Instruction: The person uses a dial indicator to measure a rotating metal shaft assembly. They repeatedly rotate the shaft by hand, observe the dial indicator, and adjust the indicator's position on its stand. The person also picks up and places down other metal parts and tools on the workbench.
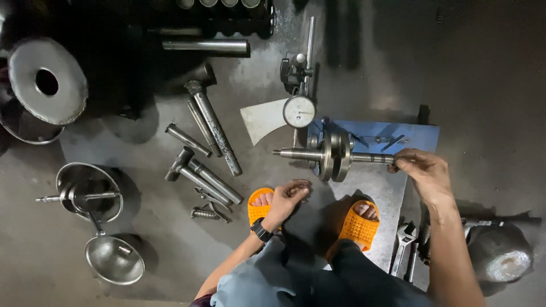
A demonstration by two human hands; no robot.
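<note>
Nearest the camera are the person's bent knees in grey-blue trousers (296, 281) and 2 orange sandals (358, 226) planted on the floor.

The right hand (424, 170) has its grip pinched together on the right end of a steel crankshaft (334, 156), thumb and fingertips (398, 163) clamped on the thin shaft stub. The crankshaft lies level, its long axis running left to right across the view: the stub in the fingers points right, the other stub points left, and the 2 round webs stand on edge in the middle. It sits in a blue stand (415, 135) just beyond the feet. A dial gauge (299, 111) on a slim post stands just beyond the left stub, with a pale scrap of sheet (263, 120) beside it.

The left hand (287, 196), a black watch (261, 230) on its wrist, hangs loosely curled over the left sandal, holding nothing; its grip is half closed on air, near but below the left stub.

The floor (142, 239) is bare grey concrete, stained and dim. Left of the feet lie several steel pins and bars (213, 126). Further left sit 2 metal bowls (114, 258) and a flat round disc with a hole (46, 81). Wrenches (402, 239) lie by the right foot.
</note>
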